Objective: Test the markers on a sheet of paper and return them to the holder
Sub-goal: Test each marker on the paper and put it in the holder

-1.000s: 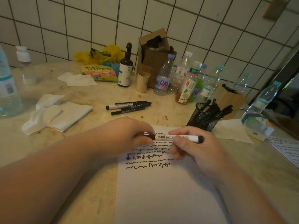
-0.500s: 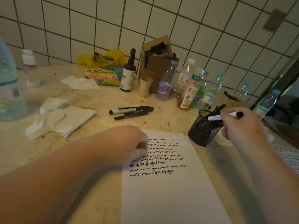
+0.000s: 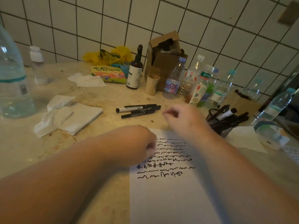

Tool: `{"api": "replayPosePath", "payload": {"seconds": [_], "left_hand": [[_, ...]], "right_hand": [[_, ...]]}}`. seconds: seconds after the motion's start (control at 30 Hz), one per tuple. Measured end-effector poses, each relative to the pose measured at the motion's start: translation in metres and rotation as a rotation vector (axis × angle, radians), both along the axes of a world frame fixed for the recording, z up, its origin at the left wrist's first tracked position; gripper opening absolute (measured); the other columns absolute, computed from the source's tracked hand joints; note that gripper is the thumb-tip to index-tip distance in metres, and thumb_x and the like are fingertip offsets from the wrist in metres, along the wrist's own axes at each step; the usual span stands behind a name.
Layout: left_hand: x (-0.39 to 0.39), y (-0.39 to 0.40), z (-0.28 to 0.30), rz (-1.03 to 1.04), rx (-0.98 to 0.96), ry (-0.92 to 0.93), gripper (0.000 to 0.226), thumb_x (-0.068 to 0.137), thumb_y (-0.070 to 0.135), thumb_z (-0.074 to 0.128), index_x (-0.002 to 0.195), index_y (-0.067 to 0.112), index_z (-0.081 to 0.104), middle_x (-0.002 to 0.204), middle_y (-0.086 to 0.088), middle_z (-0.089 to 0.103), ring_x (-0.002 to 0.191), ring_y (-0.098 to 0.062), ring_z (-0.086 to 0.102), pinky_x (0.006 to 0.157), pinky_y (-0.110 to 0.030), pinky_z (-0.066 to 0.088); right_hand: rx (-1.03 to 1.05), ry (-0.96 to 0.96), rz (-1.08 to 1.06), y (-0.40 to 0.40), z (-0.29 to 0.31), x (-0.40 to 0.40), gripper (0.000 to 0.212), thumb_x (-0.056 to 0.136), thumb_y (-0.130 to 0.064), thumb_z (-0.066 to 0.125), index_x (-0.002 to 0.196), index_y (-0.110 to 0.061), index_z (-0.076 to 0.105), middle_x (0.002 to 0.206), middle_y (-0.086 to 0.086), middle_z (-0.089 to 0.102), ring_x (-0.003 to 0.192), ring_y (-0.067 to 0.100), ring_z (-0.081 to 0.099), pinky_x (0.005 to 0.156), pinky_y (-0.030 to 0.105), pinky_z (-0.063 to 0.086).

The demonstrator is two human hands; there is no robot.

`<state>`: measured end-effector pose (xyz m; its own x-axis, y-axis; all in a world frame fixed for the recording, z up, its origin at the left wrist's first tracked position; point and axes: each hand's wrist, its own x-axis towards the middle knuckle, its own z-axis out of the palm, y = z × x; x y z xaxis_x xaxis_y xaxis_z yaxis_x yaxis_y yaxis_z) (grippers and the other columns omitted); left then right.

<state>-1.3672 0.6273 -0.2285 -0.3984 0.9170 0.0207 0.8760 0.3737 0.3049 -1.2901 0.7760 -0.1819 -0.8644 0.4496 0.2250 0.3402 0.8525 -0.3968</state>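
Note:
A white sheet of paper [image 3: 169,199] with several rows of black scribbles lies in front of me. My left hand [image 3: 137,143] rests on the sheet's top left corner, fingers curled under, holding nothing. My right hand [image 3: 184,120] is blurred in motion above the sheet's top edge and holds nothing, its fingertips just right of three black markers [image 3: 137,109] lying side by side on the counter. The black mesh holder [image 3: 221,128] stands to the right with several markers in it. A white-bodied marker [image 3: 226,113] leans on top.
Crumpled tissues [image 3: 68,115] lie left of the markers. Plastic bottles [image 3: 173,81], a dark dropper bottle [image 3: 135,71], a paper cup [image 3: 151,84] and a cardboard box [image 3: 165,59] line the tiled wall. A large water bottle [image 3: 13,81] stands at far left, another [image 3: 271,117] at right.
My right hand carried the white marker to the holder, let it go there, and has swung back left toward the three markers on the counter. My left hand stayed on the paper.

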Motion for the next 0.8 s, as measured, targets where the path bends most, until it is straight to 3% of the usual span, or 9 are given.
{"api": "replayPosePath", "payload": {"seconds": [0.1, 0.27, 0.53, 0.7, 0.8], "left_hand": [[0.001, 0.000, 0.001, -0.002, -0.006, 0.033, 0.014, 0.097, 0.035, 0.051, 0.096, 0.029, 0.064, 0.091, 0.008, 0.063, 0.079, -0.006, 0.057, 0.067, -0.020, 0.044], [0.000, 0.000, 0.001, -0.007, 0.014, 0.057, 0.016, 0.097, 0.032, 0.049, 0.092, 0.028, 0.064, 0.082, 0.009, 0.060, 0.070, -0.004, 0.052, 0.060, -0.018, 0.040], [-0.001, 0.000, 0.001, -0.016, 0.017, 0.088, 0.018, 0.096, 0.031, 0.048, 0.080, 0.028, 0.057, 0.077, 0.006, 0.056, 0.065, -0.006, 0.049, 0.055, -0.022, 0.037], [-0.002, -0.003, 0.000, -0.014, 0.005, 0.044, 0.017, 0.096, 0.035, 0.048, 0.093, 0.028, 0.064, 0.088, 0.007, 0.064, 0.079, -0.012, 0.059, 0.071, -0.028, 0.051], [-0.001, -0.005, 0.001, -0.017, 0.000, 0.006, 0.016, 0.096, 0.037, 0.049, 0.094, 0.031, 0.064, 0.092, 0.009, 0.065, 0.082, -0.010, 0.060, 0.075, -0.029, 0.053]], "right_hand": [[0.071, -0.181, 0.080, -0.003, -0.017, -0.043, 0.028, 0.100, -0.020, 0.056, 0.124, -0.026, 0.068, 0.131, -0.005, 0.058, 0.122, 0.015, 0.052, 0.098, 0.027, 0.037], [0.142, -0.215, 0.115, 0.000, -0.029, -0.075, 0.041, 0.102, -0.019, 0.052, 0.141, -0.030, 0.055, 0.140, -0.003, 0.050, 0.133, 0.017, 0.040, 0.110, 0.033, 0.033], [0.153, -0.236, 0.031, 0.013, -0.044, -0.090, 0.022, 0.098, -0.029, 0.062, 0.119, -0.030, 0.067, 0.126, -0.001, 0.049, 0.127, 0.020, 0.042, 0.102, 0.035, 0.041], [0.078, -0.177, -0.061, 0.012, -0.033, -0.071, 0.014, 0.094, -0.030, 0.067, 0.108, -0.028, 0.068, 0.117, -0.003, 0.054, 0.110, 0.018, 0.052, 0.088, 0.029, 0.042], [-0.109, -0.075, -0.053, 0.006, -0.016, -0.033, 0.012, 0.095, -0.030, 0.066, 0.107, -0.030, 0.064, 0.102, -0.008, 0.067, 0.091, 0.011, 0.062, 0.075, 0.027, 0.047]]}}
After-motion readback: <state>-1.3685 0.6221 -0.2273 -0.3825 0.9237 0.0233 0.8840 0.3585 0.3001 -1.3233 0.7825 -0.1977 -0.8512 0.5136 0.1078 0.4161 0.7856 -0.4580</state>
